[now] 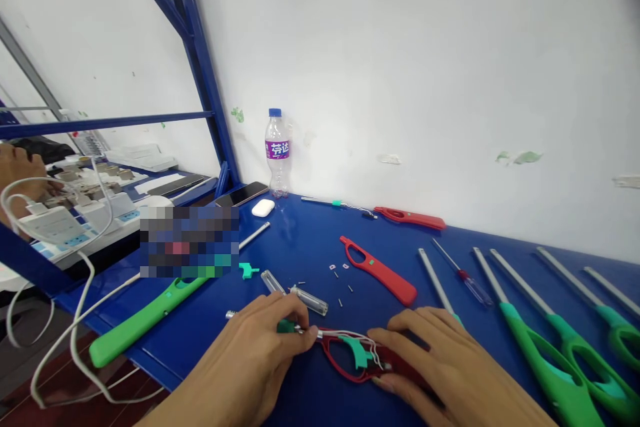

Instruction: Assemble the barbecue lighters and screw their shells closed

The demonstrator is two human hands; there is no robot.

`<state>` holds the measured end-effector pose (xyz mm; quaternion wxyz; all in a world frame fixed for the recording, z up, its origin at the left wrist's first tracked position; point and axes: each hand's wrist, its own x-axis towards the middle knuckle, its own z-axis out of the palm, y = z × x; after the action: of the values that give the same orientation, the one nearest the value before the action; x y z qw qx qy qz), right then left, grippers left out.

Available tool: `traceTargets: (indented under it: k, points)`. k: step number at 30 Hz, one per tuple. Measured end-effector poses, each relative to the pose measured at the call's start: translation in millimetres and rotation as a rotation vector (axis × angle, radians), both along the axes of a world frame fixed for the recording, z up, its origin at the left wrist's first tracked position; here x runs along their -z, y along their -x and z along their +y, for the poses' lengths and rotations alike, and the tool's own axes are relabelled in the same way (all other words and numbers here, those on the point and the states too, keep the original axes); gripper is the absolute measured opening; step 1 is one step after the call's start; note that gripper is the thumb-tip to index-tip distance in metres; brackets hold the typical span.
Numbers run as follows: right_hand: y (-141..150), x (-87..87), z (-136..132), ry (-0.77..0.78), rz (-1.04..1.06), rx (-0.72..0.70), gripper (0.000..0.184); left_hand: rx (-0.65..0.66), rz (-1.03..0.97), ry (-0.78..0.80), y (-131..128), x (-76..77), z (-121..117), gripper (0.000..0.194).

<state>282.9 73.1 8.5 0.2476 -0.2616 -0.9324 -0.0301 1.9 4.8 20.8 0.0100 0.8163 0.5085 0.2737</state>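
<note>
Left hand point(267, 337): its thumb and index finger pinch the metal tube point(319, 333), near the white wires point(357, 336).
Right hand point(430, 353): it is closed around the red handle shell point(336, 363), as it seems.
Handle shell: it lies on the surface point(290, 253), between the hands and partly under the right.
Trigger: the green trigger point(358, 355) sits at its opening; full seating I cannot tell.
Unfastened: another red handle piece point(393, 280) and small screws point(351, 289) lie loose beyond, so the assembly looks incomplete.
</note>
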Motion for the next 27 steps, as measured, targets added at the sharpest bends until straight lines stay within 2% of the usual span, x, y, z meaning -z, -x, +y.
traceTargets:
  k: [5,10,16,22,25,27]
  points:
    - [1,-1.1,-3,0.019,0.057,0.006,0.039,0.005,0.132,-0.046,2,4.8,-8,0.038]
    - [3,-1.6,-3,0.044,0.058,0.001,0.039,-0.007,0.049,0.053,6,10.8,-7,0.046]
    - [1,0.6,-3,0.060,0.050,-0.002,0.037,-0.021,0.030,0.042,4,13.0,1,0.043]
    - [-2,3.8,-3,0.117,0.021,-0.012,0.019,-0.003,0.025,0.042,4,8.3,1,0.045]
    - [-2,3.8,-3,0.114,0.011,-0.009,0.034,-0.004,0.048,0.057,1,1.9,-6,0.042]
    - [-1,4.3,-3,0.109,0.006,-0.001,0.044,-0.022,0.101,0.014,-3,-2.5,-11,0.038]
